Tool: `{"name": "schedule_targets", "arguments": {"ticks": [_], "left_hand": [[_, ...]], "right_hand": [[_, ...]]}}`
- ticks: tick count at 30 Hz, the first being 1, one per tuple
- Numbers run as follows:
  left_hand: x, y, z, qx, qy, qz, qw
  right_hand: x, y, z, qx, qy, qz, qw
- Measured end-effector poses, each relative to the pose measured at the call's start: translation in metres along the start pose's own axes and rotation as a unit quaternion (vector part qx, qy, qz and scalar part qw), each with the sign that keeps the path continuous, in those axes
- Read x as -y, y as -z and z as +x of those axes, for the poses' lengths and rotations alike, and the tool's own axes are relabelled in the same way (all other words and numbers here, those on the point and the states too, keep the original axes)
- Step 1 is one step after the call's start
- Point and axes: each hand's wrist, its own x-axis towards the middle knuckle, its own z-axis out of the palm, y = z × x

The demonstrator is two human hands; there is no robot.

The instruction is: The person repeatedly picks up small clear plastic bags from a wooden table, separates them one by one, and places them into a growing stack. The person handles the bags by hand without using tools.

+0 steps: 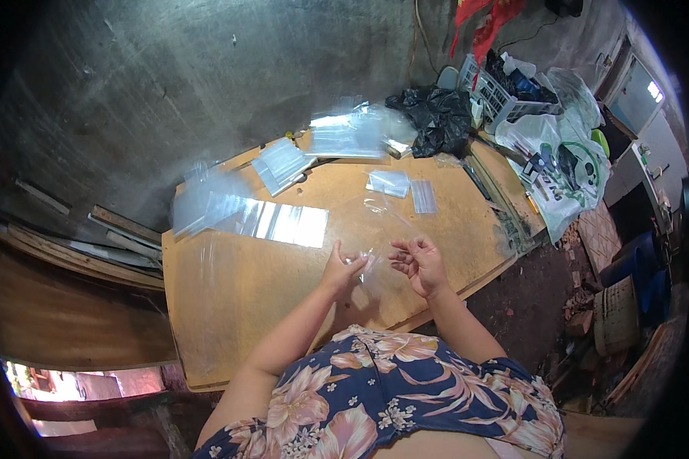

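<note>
My left hand is closed on a thin clear plastic bag, whose crumpled, shiny edge shows by the fingertips. The film is so transparent that its full outline is hard to follow. Just to its right, my right hand has its fingers loosely curled and apart, with nothing visible between them. Beyond the hands lie a small stack of clear bags and a little ribbed clear bag. Farther left, a spread of glossy clear bags overlaps a hazier heap of plastic bags.
More bag stacks and a taller pile line the back of the wooden table by the wall. A black plastic bag, a grey crate and a white carrier bag crowd the far right. Wooden boards lie left.
</note>
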Motion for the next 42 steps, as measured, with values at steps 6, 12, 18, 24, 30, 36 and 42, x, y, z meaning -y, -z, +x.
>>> {"name": "schedule_targets", "arguments": {"ticks": [6,12,18,24,30,36,42], "left_hand": [[0.011,0.008,-0.008,-0.028,-0.025,0.136,0.990],[-0.029,0.032,0.000,-0.090,-0.067,0.096,0.989],[-0.063,0.042,-0.004,0.018,0.037,0.253,0.967],[-0.033,0.011,-0.020,-0.012,0.045,0.078,0.996],[0.026,0.016,-0.030,0.003,0.047,0.099,0.994],[-0.003,0.076,-0.002,-0.029,-0.072,0.450,0.890],[-0.039,0.126,0.006,0.053,-0.045,0.588,0.806]], "right_hand": [[0.009,0.012,-0.006,-0.039,0.047,0.020,0.998],[-0.018,0.034,-0.005,-0.209,0.026,-0.060,0.976],[-0.035,0.045,-0.001,-0.263,0.039,-0.044,0.963],[-0.032,0.023,0.000,-0.314,0.069,-0.029,0.946],[-0.037,0.034,0.008,-0.337,0.081,0.007,0.938],[-0.054,0.075,0.002,-0.326,-0.026,-0.183,0.927],[-0.071,0.075,-0.018,-0.282,-0.150,-0.243,0.916]]}}
